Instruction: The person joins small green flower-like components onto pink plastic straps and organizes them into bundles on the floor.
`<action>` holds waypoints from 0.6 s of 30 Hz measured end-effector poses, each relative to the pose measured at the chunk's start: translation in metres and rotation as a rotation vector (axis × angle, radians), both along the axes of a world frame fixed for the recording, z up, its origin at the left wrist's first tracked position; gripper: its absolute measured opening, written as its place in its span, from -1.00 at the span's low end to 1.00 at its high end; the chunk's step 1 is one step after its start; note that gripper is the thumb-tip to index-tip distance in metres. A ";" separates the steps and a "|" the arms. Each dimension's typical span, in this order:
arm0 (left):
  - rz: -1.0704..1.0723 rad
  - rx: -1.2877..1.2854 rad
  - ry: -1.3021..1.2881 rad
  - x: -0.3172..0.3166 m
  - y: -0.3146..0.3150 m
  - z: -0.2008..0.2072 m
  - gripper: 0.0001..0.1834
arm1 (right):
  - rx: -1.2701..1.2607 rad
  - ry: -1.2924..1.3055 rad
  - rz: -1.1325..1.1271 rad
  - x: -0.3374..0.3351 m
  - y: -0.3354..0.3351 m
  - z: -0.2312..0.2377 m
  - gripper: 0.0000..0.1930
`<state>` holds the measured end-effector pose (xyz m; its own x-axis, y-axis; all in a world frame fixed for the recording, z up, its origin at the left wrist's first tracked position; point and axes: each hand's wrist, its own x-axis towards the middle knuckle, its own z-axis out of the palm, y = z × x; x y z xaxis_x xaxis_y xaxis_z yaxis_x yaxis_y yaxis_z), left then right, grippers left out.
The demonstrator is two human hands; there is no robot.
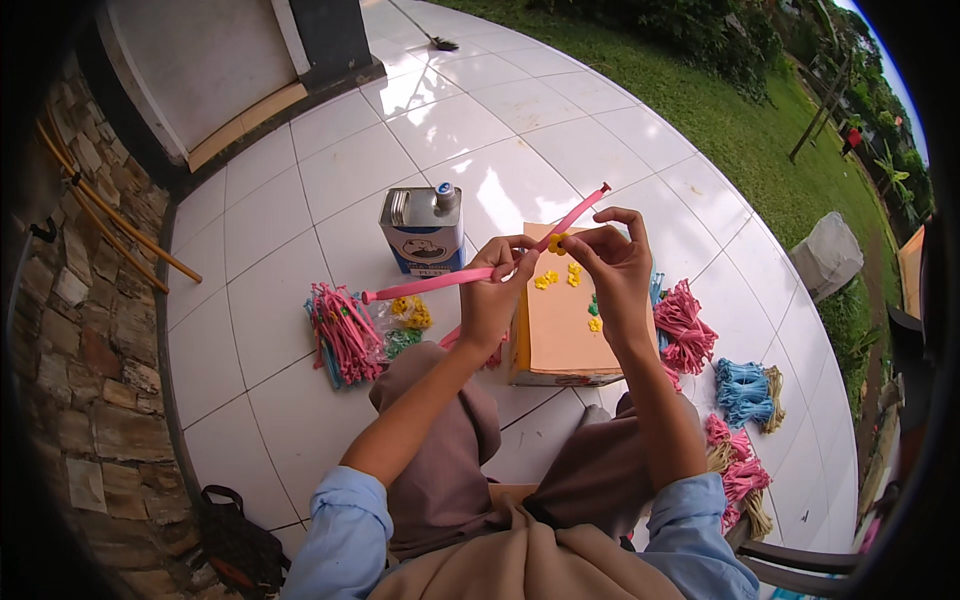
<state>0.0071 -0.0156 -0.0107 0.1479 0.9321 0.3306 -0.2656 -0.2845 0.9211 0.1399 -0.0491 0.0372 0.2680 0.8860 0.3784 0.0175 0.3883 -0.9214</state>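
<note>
Over a box with a peach-coloured top (560, 335), my left hand (493, 295) pinches a long pink strap (428, 285). One end of the strap sticks out to the left; the other slants up to the right and ends in a dark red tip. My right hand (617, 275) has thumb and finger closed on a small yellow flower piece (556, 243), which touches the strap just past my left fingers. Loose yellow flower pieces (545, 280) lie on the box top, with small green pieces (594, 306) partly hidden by my right hand.
Left of the box stands a blue metal can (428, 240). Pink straps (340, 335) lie in a pile beside a clear bag of yellow and green pieces (405, 320). To the right are pink bundles (686, 328) and blue bundles (743, 393). A dark bag (235, 540) rests by the stone wall.
</note>
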 end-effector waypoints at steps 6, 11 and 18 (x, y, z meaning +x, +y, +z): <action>-0.014 -0.001 -0.002 0.003 -0.005 0.009 -0.62 | 0.009 -0.044 -0.051 0.001 0.008 -0.007 -0.64; 0.025 0.068 0.001 0.003 -0.004 0.006 -0.62 | -0.006 -0.074 -0.067 0.000 0.009 -0.009 -0.63; -0.006 0.052 -0.014 0.003 -0.004 0.004 -0.62 | 0.024 -0.176 -0.134 -0.005 0.008 -0.009 -0.65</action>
